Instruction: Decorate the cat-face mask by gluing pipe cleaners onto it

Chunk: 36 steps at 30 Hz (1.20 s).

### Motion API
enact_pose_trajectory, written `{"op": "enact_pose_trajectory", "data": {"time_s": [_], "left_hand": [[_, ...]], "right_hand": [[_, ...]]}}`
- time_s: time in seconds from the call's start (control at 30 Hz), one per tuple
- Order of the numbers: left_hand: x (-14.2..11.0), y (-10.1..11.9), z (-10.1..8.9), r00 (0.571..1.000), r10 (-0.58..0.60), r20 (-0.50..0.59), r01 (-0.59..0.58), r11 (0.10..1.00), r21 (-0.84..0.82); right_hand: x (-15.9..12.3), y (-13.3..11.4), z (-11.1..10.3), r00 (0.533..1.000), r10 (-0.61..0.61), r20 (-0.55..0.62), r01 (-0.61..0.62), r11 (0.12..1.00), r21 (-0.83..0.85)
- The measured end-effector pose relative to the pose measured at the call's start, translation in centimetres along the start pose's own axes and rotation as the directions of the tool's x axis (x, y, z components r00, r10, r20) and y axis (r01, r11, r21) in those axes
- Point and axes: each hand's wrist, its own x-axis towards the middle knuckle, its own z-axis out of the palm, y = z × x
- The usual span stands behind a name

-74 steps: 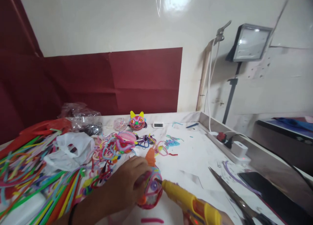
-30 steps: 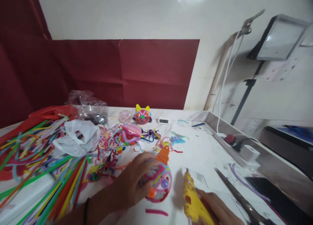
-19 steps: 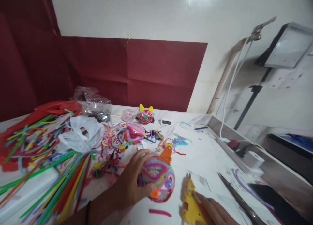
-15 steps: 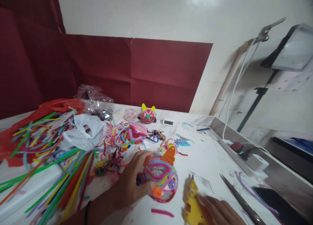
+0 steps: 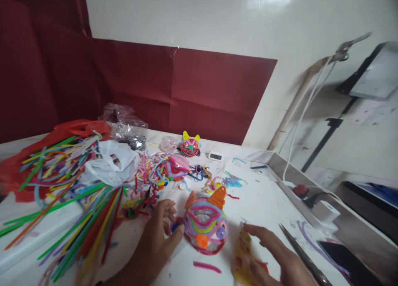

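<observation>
A round cat face (image 5: 205,226) wound from coloured pipe cleaners, with orange ears, stands on the white table (image 5: 264,195) facing me. My left hand (image 5: 157,238) is curled against its left edge, thumb and fingers closed round a small blue piece (image 5: 175,226) there. My right hand (image 5: 276,253) is blurred and hovers with fingers stretched out just above a yellow glue gun (image 5: 244,253) that lies on the table to the right of the face.
A heap of long pipe cleaners (image 5: 62,195), a white bag (image 5: 108,166) and a red bag (image 5: 71,130) fill the left. A smaller cat face (image 5: 190,146) and a small clock (image 5: 215,156) sit at the back. Scissors (image 5: 303,257), a power strip (image 5: 311,199) and a short pink piece (image 5: 207,267) lie nearby.
The glue gun was drawn back from the face and laid on the table; my right hand has lifted off it. My left hand turned the face toward me and slid to its left edge.
</observation>
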Motion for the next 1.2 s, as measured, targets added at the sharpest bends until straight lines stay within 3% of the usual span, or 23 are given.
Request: {"op": "enact_pose_trajectory", "data": {"time_s": [0.1, 0.27, 0.4, 0.57, 0.7, 0.87, 0.97, 1.07, 1.2], "left_hand": [[-0.7, -0.7, 0.2, 0.992, -0.123, 0.024, 0.124, 0.989, -0.085], [-1.1, -1.6, 0.9, 0.938, -0.347, 0.011, 0.34, 0.91, -0.236], [-1.0, -0.9, 1.4, 0.905, -0.417, 0.086, 0.423, 0.858, -0.291], [-0.8, -0.3, 2.1, 0.907, -0.398, 0.14, 0.422, 0.849, -0.319], [-0.4, -0.8, 2.7, 0.933, -0.344, 0.103, 0.358, 0.876, -0.324], [0.9, 0.0, 3.6, 0.963, -0.269, 0.011, 0.257, 0.905, -0.34], [1.7, 1.8, 3.8, 0.954, -0.3, 0.001, 0.276, 0.875, -0.399], [2.2, 3.7, 3.8, 0.935, -0.324, 0.141, 0.353, 0.832, -0.428], [2.9, 4.9, 4.2, 0.919, -0.237, 0.316, 0.367, 0.811, -0.457]], "right_hand": [[1.8, -2.2, -0.2, 0.992, 0.122, 0.013, -0.122, 0.967, 0.224], [4.0, -4.2, 0.9, 0.962, 0.266, 0.061, -0.257, 0.805, 0.535], [4.9, -4.0, 2.0, 0.963, 0.239, 0.123, -0.263, 0.737, 0.623], [5.4, -3.8, 2.4, 0.961, 0.15, 0.234, -0.276, 0.62, 0.734], [5.1, -4.3, 1.8, 0.96, 0.105, 0.26, -0.275, 0.541, 0.795], [4.9, -4.5, 0.9, 0.982, 0.079, 0.171, -0.188, 0.412, 0.892], [5.1, -4.3, 0.9, 0.987, 0.1, 0.129, -0.156, 0.333, 0.93], [5.2, -3.9, 1.1, 0.987, 0.122, 0.1, -0.131, 0.284, 0.95], [5.3, -3.8, 1.1, 0.988, 0.137, 0.077, -0.109, 0.248, 0.963]]}}
